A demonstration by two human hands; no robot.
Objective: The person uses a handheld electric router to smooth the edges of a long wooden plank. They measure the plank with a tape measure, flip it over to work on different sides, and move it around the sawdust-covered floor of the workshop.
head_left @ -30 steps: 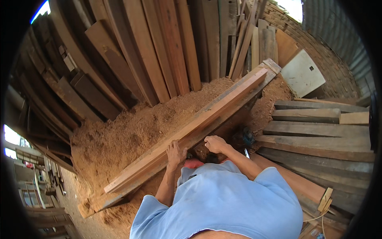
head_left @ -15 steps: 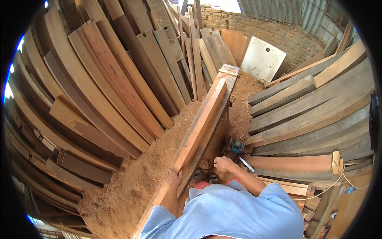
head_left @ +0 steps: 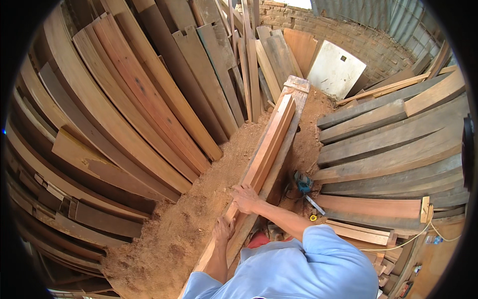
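A long, squared timber beam [head_left: 271,142] lies lengthwise on a narrow wooden bench [head_left: 298,99] with a block across its far end. My left hand [head_left: 223,230] grips the nearer stretch of the beam, fingers curled over its top. A little farther along, my right hand [head_left: 245,198] reaches across my body and holds the beam too, fingers over its left edge. Two long faces of the beam show, with an edge between them. The beam's near end is hidden behind my left arm and sleeve.
Sawdust [head_left: 184,229] covers the ground left of the bench. Tall planks [head_left: 144,94] lean along the left. A blue-green power tool [head_left: 303,182] and a yellow tape measure [head_left: 313,218] lie right of the bench. Stacked boards [head_left: 388,149] fill the right side, near a pale cord [head_left: 398,244].
My right hand has come left from beside the bench onto the beam. The beam now shows two long faces, as if turned. The yellow tape measure has come into sight on the right.
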